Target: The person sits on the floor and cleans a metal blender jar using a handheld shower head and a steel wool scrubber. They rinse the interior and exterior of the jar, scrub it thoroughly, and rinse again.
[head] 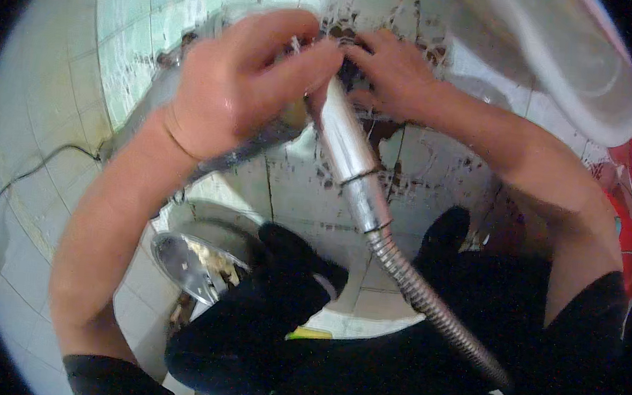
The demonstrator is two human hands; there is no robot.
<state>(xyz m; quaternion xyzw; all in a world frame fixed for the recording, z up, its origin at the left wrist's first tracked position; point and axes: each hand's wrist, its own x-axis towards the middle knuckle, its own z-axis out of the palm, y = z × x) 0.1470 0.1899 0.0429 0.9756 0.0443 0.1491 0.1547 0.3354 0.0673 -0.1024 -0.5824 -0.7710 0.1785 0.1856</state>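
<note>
My left hand is closed around the upper end of a chrome hand shower handle, at the top middle. From the handle a ribbed metal hose runs down to the lower right, across my dark clothing. Just right of the handle's top, my right hand reaches down with bent fingers among dark brown patches on the wet tiled floor. Its fingertips are blurred and partly covered, so whether they grip anything cannot be seen. The shower's head end is hidden by my left hand.
A metal bowl with pale scraps stands at the lower left, beside my dark-clad leg. A white plastic tub fills the upper right. Red material shows at the right edge. A thin dark cable crosses the tiles at left.
</note>
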